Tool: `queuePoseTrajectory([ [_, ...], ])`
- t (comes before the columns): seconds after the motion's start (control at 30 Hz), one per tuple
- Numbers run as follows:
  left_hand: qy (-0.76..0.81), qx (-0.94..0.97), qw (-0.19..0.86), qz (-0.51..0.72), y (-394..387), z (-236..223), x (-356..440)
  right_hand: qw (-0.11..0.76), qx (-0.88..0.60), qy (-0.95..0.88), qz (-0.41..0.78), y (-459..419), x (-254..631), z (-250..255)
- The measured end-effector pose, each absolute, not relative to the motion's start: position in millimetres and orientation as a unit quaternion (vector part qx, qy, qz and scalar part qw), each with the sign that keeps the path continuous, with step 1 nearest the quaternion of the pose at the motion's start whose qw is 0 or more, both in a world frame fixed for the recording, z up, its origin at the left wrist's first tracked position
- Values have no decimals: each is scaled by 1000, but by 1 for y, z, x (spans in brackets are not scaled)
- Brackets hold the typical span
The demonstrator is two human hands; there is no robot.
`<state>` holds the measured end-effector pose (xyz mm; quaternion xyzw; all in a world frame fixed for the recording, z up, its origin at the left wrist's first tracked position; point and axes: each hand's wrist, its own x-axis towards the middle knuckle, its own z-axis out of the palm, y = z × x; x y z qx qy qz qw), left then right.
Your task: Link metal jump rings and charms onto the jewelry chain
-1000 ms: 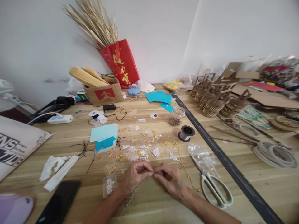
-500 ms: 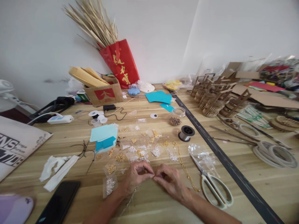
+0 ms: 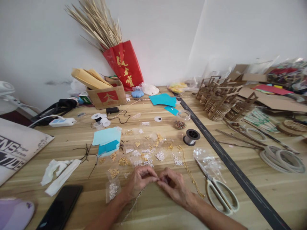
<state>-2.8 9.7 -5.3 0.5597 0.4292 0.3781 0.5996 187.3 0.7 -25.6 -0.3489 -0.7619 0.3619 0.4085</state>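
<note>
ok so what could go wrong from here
Whatever the left grip and right grip pinch where they meet is too small to identify; it could slip and be hard to find among the small packets, such as the packet of silver-coloured findings. The silver-coloured chain below the left grip might catch on the hand. The right forearm, close to the gold-coloured chain and scissors, could nudge either.

a craft workshop, judging by the beads (image 3: 179, 124), spool (image 3: 191, 138), scissors (image 3: 230, 195) and little baskets (image 3: 217, 108).
</note>
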Motion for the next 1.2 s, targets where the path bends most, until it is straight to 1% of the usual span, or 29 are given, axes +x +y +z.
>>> queuePoseTrajectory([
  [0.2,431,565,584,393,6,-9,-2,420,-301,-783,346,2,187,-18],
  [0.5,487,540,530,435,8,-11,-2,441,-372,-773,262,5,191,-14],
  [0.73,490,568,495,439,8,-9,-1,455,-345,-783,245,1,193,-3],
  [0.8,484,580,490,435,7,-10,-1,451,-332,-794,238,1,192,-4],
  [0.93,482,592,481,431,6,-14,-2,415,-308,-823,234,2,189,-10],
  [1.03,486,587,476,439,6,-13,-1,398,-319,-832,219,5,188,-14],
  [1.2,512,531,482,473,9,-3,0,399,-347,-827,190,8,190,-13],
])
